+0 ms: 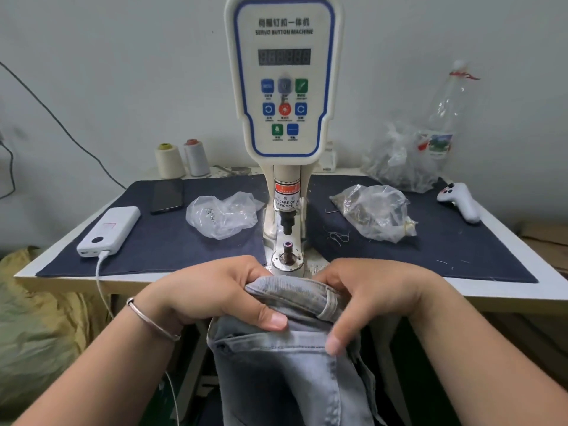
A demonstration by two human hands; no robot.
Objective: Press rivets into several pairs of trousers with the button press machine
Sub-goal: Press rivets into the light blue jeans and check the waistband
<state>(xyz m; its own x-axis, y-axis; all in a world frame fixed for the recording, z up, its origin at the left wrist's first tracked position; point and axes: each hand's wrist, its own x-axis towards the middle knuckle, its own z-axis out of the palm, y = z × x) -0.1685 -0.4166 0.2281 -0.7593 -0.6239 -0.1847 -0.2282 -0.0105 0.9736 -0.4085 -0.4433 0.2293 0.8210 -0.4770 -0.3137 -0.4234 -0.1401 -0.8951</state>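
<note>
A white servo button machine (284, 78) stands at the middle of the table, its punch (288, 224) raised above the lower die (287, 245). Light blue denim trousers (285, 358) hang off the table's front edge just below the die. My left hand (215, 295) grips the waistband from the left, thumb on top of the fabric. My right hand (365, 296) grips the waistband from the right, by a belt loop, fingers curled over the cloth. The waistband sits in front of the die, not under the punch.
A dark blue cloth (159, 238) covers the table. On it lie a white power bank (109, 230) with cable, a black phone (167, 195), plastic bags of metal parts (222, 215) (373, 212), and a white controller (459, 201). Thread cones (169, 161) stand behind.
</note>
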